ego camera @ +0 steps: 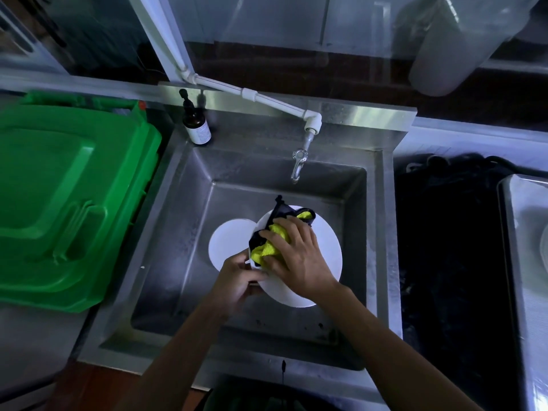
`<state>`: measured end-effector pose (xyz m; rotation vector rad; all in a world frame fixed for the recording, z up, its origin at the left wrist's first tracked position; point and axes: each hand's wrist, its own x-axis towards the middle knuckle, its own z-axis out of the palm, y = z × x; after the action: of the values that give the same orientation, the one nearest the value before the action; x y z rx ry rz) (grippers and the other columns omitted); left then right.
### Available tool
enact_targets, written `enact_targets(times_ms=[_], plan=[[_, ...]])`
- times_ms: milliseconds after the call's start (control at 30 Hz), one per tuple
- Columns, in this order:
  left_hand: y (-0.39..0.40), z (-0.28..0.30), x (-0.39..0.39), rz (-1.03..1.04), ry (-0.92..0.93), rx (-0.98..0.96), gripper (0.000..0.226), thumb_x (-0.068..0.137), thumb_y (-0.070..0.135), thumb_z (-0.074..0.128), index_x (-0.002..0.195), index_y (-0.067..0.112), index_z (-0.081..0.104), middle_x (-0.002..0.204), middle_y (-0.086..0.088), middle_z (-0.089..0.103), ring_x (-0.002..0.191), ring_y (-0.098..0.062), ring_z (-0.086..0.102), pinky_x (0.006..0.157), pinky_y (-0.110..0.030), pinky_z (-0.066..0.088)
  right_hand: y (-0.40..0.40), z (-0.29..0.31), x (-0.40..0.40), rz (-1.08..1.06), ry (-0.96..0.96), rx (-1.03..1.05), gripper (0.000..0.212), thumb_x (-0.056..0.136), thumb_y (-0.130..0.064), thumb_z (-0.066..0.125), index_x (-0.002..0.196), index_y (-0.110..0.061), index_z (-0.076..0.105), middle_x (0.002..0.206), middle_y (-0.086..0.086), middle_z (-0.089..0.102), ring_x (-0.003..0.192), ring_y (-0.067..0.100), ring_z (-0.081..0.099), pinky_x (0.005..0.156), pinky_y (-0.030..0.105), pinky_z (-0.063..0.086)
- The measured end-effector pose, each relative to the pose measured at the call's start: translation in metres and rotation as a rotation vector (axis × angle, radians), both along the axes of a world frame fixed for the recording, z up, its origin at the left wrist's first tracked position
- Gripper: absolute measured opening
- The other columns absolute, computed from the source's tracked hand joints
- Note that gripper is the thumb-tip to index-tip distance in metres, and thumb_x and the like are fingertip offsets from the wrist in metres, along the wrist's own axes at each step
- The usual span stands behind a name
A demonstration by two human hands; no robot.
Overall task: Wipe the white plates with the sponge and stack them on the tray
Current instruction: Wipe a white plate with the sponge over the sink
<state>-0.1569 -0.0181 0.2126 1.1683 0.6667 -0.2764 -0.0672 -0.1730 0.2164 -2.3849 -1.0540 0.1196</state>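
Over the sink (pixel 166 232), the left hand (pixel 234 280) grips the near rim of a tilted plate (pixel 326 250) while the right hand (pixel 296 256) presses the sponge (pixel 267 247) onto it; a second plate (pixel 228 244) lies behind. Wet, the held plate could slip and chip on the steel. No tray is clearly in view. The bottle (pixel 197 126) by the sink's far left corner has an unreadable label

We see two bare forearms reaching up from the bottom edge, with no sleeve on either as far as the view shows. Our left hand (pixel 235 278) and our right hand (pixel 299 256) are ungloved, and we can make out no ring, watch or band at the fingers or wrists. Below, between the arms, a dark garment with a faint green tinge (pixel 267 403) shows, too dim to tell more.
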Motion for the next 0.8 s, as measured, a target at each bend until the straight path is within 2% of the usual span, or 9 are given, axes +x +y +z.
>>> enact_targets(times_ms=[300,433,567,800], plan=[[0.006,0.004,-0.011,0.059,0.029,-0.007,0.046,0.065,0.003,0.071,0.108,0.017,0.076,0.109,-0.019,0.072,0.098,-0.038,0.072,0.071,-0.046,0.059,0.019,0.010,0.016,0.013,-0.037,-0.009,0.048,0.093,-0.048,0.060,0.135,-0.026,0.059,0.142,0.009,0.050,0.138,0.036,0.037,0.116,0.061,0.022],[0.009,0.005,-0.015,0.093,0.031,0.005,0.052,0.063,0.003,0.071,0.112,0.019,0.077,0.109,-0.016,0.074,0.093,-0.035,0.074,0.069,-0.046,0.059,0.016,0.007,0.028,-0.092,-0.037,-0.013,0.049,0.092,-0.052,0.054,0.133,-0.027,0.059,0.137,0.008,0.051,0.133,0.036,0.041,0.112,0.059,0.028],[0.009,0.007,-0.017,0.157,0.040,0.038,0.062,0.060,0.003,0.069,0.121,0.016,0.072,0.109,-0.015,0.075,0.091,-0.034,0.074,0.069,-0.044,0.060,-0.001,-0.004,0.037,-0.233,0.018,-0.095,0.047,0.092,-0.051,0.056,0.133,-0.029,0.056,0.139,0.006,0.047,0.130,0.034,0.038,0.107,0.054,0.034],[0.004,0.015,-0.007,0.281,0.004,0.038,0.053,0.064,0.006,0.067,0.116,0.016,0.072,0.106,-0.012,0.077,0.090,-0.033,0.075,0.068,-0.041,0.060,-0.026,-0.020,0.023,-0.330,0.111,-0.107,0.049,0.092,-0.049,0.058,0.136,-0.029,0.053,0.138,0.008,0.047,0.132,0.035,0.036,0.108,0.059,0.036]])
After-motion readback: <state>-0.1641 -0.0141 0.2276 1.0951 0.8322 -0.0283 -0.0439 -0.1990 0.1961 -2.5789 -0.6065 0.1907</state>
